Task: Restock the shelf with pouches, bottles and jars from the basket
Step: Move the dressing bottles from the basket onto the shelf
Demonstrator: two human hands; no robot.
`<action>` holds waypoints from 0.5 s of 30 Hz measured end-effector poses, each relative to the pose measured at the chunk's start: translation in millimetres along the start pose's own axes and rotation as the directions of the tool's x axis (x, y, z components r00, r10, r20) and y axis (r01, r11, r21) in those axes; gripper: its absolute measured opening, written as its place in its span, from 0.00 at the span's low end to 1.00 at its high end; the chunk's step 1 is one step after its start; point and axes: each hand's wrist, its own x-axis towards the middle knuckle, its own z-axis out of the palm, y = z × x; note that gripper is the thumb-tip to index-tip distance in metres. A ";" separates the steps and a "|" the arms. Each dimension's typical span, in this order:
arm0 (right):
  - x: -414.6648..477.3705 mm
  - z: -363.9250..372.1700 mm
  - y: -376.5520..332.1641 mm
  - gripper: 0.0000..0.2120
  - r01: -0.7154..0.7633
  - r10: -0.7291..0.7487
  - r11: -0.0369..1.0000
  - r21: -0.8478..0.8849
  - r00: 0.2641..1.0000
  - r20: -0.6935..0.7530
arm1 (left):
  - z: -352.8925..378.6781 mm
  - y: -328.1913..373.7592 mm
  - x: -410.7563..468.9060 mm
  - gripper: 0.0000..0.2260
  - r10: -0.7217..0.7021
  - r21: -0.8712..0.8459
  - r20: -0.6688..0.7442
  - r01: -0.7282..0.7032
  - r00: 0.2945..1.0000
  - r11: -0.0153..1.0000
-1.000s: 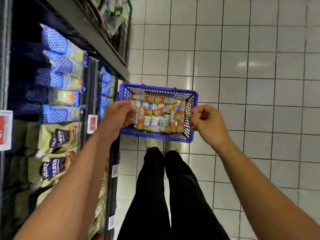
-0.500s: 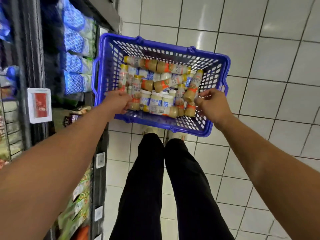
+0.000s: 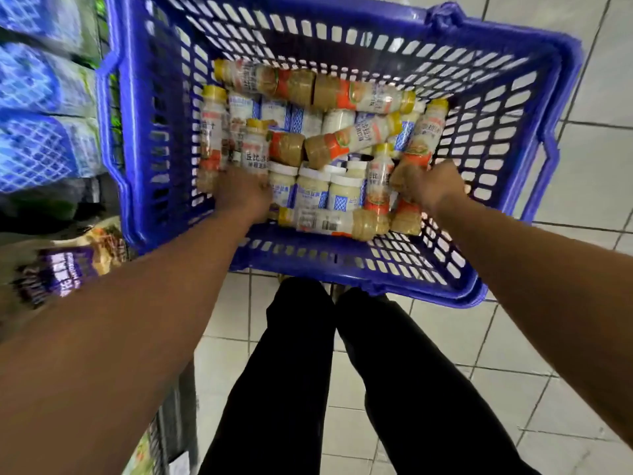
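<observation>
1. We look straight down into a blue basket (image 3: 128, 138) standing on the pale tiled floor (image 3: 520, 337), just beyond our own legs (image 3: 298, 371) in black trousers.
2. The basket is packed with bottles (image 3: 359, 97) of tan sauce with yellow caps, most lying on their sides at mixed angles. A row of white-lidded jars (image 3: 310, 190) stands upright near its middle.
3. Our left hand (image 3: 241, 193) is down inside the basket at the near-left part of the load. It lies over the lower end of a yellow-capped bottle (image 3: 255, 149) that points away from us.
4. We see only the back of that hand. The fingers are tucked out of sight and the frame is blurred, so we cannot tell whether it grips the bottle or merely rests on it.
5. Our right hand (image 3: 433, 186) is at the near-right part of the load. Its fingers are curled round the lower, tan end of a slanted bottle (image 3: 423, 135), whose cap points towards the far-right wall.
6. The jars sit between our two hands. One more bottle (image 3: 329, 219) lies crosswise along the near wall, just in front of them.
7. To the left of the basket is the shelf (image 3: 41, 214). It holds blue-patterned pouches (image 3: 37, 145) and, nearer to us, a purple-labelled pouch (image 3: 65, 272), all well apart from both hands.
</observation>
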 end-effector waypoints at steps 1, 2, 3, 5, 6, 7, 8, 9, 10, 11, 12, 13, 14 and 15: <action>6.6 5.3 -1.1 0.21 -0.020 0.021 0.999 0.031 1.000 -0.022 | 4.3 0.6 -0.9 0.18 0.002 0.009 -0.017 -0.002 1.000 1.000; 10.8 10.4 -3.1 0.25 -0.039 0.040 0.999 0.029 0.999 -0.032 | 8.6 0.2 -2.1 0.22 -0.005 0.000 -0.032 0.005 0.999 1.000; 14.5 14.7 -5.2 0.28 -0.059 0.060 0.998 0.011 0.998 -0.031 | 12.3 -0.5 -3.7 0.25 -0.015 -0.013 -0.045 0.014 0.999 1.000; 19.8 20.4 -8.7 0.27 -0.093 0.093 0.996 -0.004 0.996 -0.014 | 16.2 -2.2 -6.3 0.30 -0.020 -0.018 -0.056 0.019 0.998 1.000; 20.8 21.5 -10.9 0.24 -0.092 0.091 0.996 0.004 0.995 0.027 | 16.6 -3.8 -6.5 0.31 -0.010 -0.027 -0.053 0.008 0.999 1.000; 21.0 21.3 -12.8 0.20 -0.089 0.087 0.996 0.022 0.993 0.084 | 15.7 -4.3 -7.5 0.31 -0.001 -0.048 -0.042 -0.001 0.999 0.999; 18.6 19.4 -14.7 0.18 -0.099 0.090 0.993 0.063 0.987 0.132 | 14.0 -4.7 -8.1 0.31 0.000 -0.082 -0.032 -0.002 1.000 0.997; 13.9 16.4 -16.4 0.17 -0.128 0.108 0.984 0.121 0.981 0.163 | 10.6 -4.0 -10.0 0.30 -0.011 -0.125 -0.016 0.009 1.000 0.992; 6.2 11.6 -17.2 0.17 -0.175 0.139 0.965 0.194 0.973 0.185 | 7.3 -2.9 -11.5 0.29 -0.029 -0.167 0.003 0.029 1.000 0.986; -4.3 5.8 -18.1 0.18 -0.232 0.175 0.933 0.274 0.961 0.215 | 2.9 -1.1 -14.7 0.27 -0.048 -0.202 0.025 0.052 0.999 0.978; -17.4 -0.3 -20.5 0.17 -0.298 0.208 0.887 0.354 0.940 0.270 | -1.2 1.1 -18.8 0.24 -0.058 -0.234 0.048 0.068 0.997 0.970; -29.7 -6.6 -21.7 0.16 -0.362 0.219 0.824 0.436 0.913 0.344 | -6.0 4.8 -25.0 0.19 -0.056 -0.263 0.073 0.074 0.996 0.962; -42.7 -12.7 -22.8 0.15 -0.413 0.205 0.755 0.509 0.886 0.416 | -10.2 8.5 -31.4 0.13 -0.045 -0.287 0.096 0.071 0.994 0.955; -55.3 -18.6 -23.2 0.14 -0.455 0.184 0.691 0.562 0.862 0.472 | -14.5 12.1 -38.5 0.09 -0.036 -0.303 0.122 0.072 0.992 0.950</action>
